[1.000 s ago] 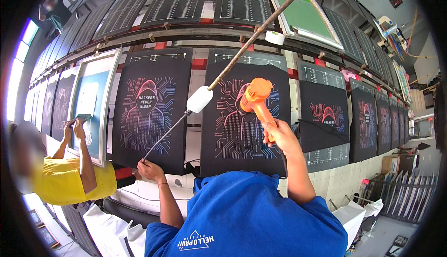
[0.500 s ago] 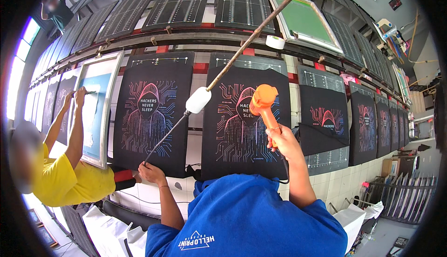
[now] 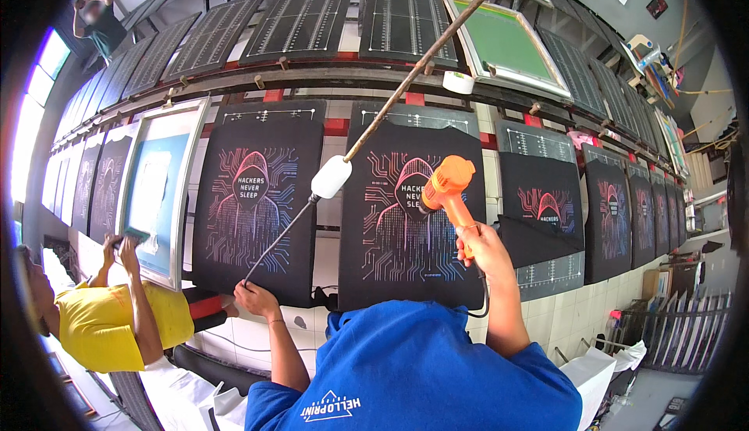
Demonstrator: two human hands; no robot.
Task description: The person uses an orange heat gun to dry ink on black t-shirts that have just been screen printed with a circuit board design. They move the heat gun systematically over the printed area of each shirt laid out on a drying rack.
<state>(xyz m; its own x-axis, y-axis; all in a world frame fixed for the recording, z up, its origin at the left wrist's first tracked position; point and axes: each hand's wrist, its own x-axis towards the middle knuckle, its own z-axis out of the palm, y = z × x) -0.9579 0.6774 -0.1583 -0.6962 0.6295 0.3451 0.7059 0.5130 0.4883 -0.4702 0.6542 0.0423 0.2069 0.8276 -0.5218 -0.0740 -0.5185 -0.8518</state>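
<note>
My right hand (image 3: 485,249) is wrapped around the handle of an orange heat gun (image 3: 452,183). Its nozzle points left over a black T-shirt (image 3: 367,275) printed with a pink-to-blue hooded figure. At the front edge of another printed black T-shirt (image 3: 211,263), on the left, my left hand (image 3: 257,301) is closed on a thin black cable (image 3: 279,237). The cable runs up to a white cylindrical connector (image 3: 332,177), which hangs on a long wooden stick (image 3: 413,72) slanting to the upper right.
At left, a co-worker in a yellow shirt (image 3: 117,322) holds a squeegee on a blue screen frame (image 3: 169,173). Rightward lies a partly folded black shirt (image 3: 538,177). Behind are dark printing boards (image 3: 300,25), a green screen (image 3: 507,41) and a tape roll (image 3: 459,82).
The co-worker's hands have drawn the squeegee down the screen toward their body. My heat gun has shifted slightly right and down; my left hand stays on the cable.
</note>
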